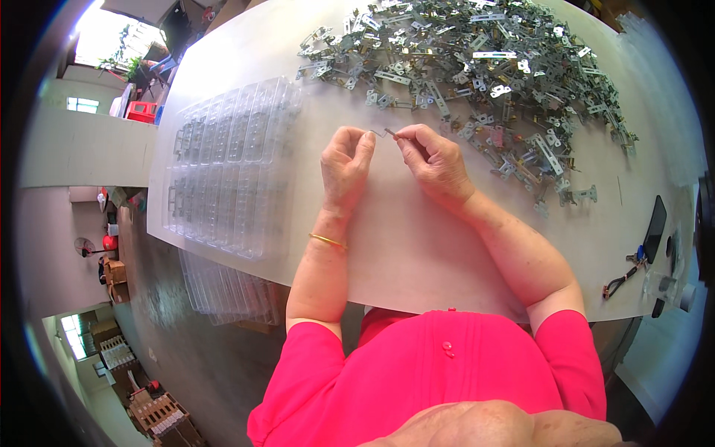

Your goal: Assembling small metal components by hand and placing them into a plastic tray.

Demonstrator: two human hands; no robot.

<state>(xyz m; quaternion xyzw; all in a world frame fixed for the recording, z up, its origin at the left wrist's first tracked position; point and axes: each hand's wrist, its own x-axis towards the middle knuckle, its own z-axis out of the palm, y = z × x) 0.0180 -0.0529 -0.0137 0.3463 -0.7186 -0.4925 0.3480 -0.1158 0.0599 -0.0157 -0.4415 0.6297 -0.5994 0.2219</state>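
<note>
I have a pale table (417, 261) in a room with a grey floor (164, 298); clear plastic trays (231, 164) cover its left side, a heap of metal brackets (462, 59) its far side; the left hand (345, 167) seems to pinch a thin bent wire (378, 134), while the right hand (438, 165) grips a small metal piece (391, 132) just beside it, over mid-table; I see bare tabletop between the forearms, reaching the near edge by the red shirt (447, 357).
</note>
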